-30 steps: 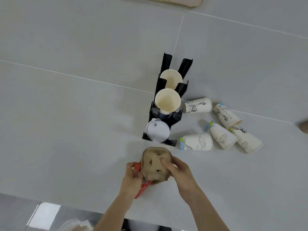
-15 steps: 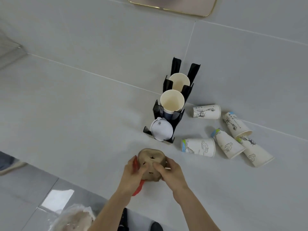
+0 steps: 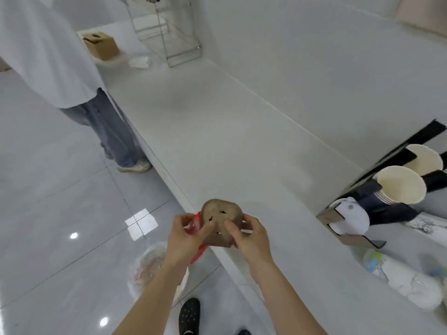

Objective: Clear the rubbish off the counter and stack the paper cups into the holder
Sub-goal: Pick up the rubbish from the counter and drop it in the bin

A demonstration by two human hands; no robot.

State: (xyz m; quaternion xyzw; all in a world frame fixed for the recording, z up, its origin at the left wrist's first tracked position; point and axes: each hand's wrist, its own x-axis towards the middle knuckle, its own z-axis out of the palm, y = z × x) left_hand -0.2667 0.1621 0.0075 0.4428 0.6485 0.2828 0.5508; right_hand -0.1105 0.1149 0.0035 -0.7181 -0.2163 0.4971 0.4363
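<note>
Both hands hold a brown pulp cup carrier (image 3: 221,220) over the counter's near edge. My left hand (image 3: 191,234) grips its left side together with a red wrapper (image 3: 198,253); my right hand (image 3: 250,234) grips its right side. At the right stands the black cup holder (image 3: 387,209), with stacked paper cups (image 3: 400,184) in two slots and a white lid (image 3: 353,213) in the nearest slot. A loose paper cup (image 3: 406,284) with a blue and green rim lies on its side on the white counter (image 3: 229,141), blurred.
A bin lined with a clear bag (image 3: 154,272) sits on the glossy floor below my left arm. Another person (image 3: 60,68) in a white shirt and jeans stands at the counter's left. A cardboard box (image 3: 101,45), crumpled paper (image 3: 140,61) and a wire rack (image 3: 174,32) sit at the far end.
The view has swung left, showing the floor, the bin and the other person. Both hands have carried the pulp carrier and red wrapper left to the counter's edge.
</note>
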